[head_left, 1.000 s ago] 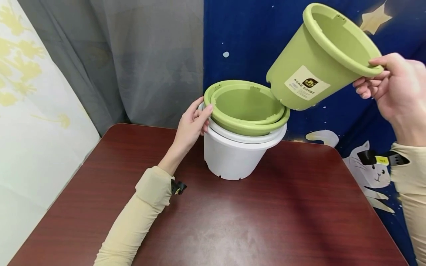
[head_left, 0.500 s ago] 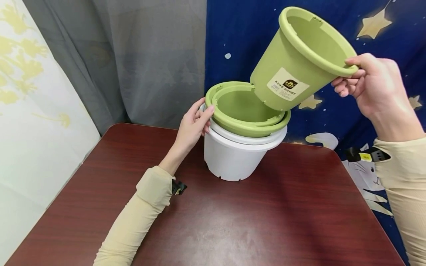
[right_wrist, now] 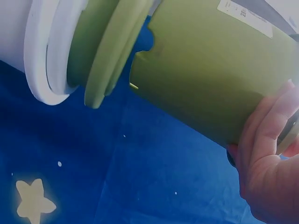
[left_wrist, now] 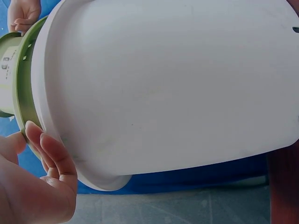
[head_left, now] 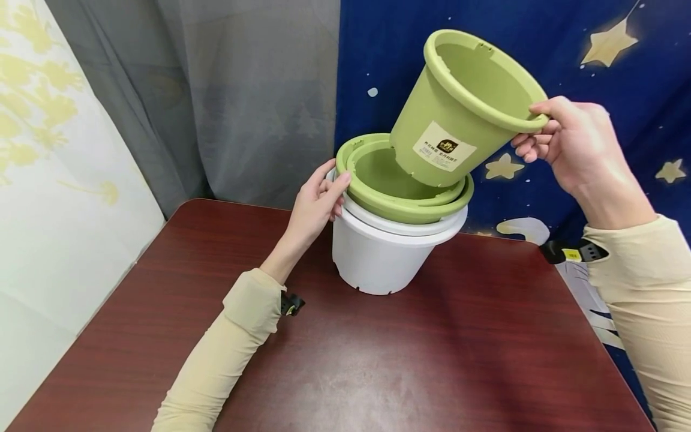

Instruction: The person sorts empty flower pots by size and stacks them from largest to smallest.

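My right hand pinches the rim of a green plastic flowerpot, thumb inside and fingers beneath. This pot bears a white label and tilts, its base overlapping the mouth of a nested stack in the head view. The stack has a green flowerpot with another green pot inside it, set in white flowerpots that stand on the table. At the stack's left, my left hand grips the green rim between thumb and fingers. The right wrist view shows the held pot's notched base near the stack's rims.
The dark red-brown table carries the stack near its far edge. Behind it hang a grey curtain and a blue curtain with stars. A white patterned sheet borders the left side.
My right hand has moved left and a little down with the green flowerpot, bringing its base from the stack's right edge over its mouth. My left hand keeps its grip on the stack.
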Motion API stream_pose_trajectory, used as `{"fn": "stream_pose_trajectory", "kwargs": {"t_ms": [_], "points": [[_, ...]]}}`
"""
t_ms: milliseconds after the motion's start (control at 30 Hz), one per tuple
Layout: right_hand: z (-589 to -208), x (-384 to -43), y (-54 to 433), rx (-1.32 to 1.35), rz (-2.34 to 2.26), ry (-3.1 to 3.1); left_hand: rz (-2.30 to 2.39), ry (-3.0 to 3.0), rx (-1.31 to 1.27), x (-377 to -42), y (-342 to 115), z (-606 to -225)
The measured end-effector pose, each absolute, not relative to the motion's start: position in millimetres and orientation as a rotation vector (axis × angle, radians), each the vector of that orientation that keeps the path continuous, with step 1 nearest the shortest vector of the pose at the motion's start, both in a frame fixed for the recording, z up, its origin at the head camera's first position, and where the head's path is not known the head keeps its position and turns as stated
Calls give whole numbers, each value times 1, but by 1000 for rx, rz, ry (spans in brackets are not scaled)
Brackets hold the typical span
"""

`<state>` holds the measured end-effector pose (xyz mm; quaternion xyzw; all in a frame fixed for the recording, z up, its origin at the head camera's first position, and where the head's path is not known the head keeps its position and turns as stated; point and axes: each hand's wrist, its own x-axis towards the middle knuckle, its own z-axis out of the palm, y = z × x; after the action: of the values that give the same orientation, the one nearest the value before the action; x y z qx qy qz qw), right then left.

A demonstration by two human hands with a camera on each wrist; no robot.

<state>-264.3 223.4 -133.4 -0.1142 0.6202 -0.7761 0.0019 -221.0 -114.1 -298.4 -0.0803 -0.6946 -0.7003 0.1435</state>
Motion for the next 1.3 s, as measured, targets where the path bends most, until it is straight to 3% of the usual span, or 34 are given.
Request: {"fn": "stream_pose_trajectory", "kwargs": {"t_ms": [1300], "points": [[-166,-271,199,-296,-2074,2177,-2035,-1997,-234,-218,-109,-297]]}}
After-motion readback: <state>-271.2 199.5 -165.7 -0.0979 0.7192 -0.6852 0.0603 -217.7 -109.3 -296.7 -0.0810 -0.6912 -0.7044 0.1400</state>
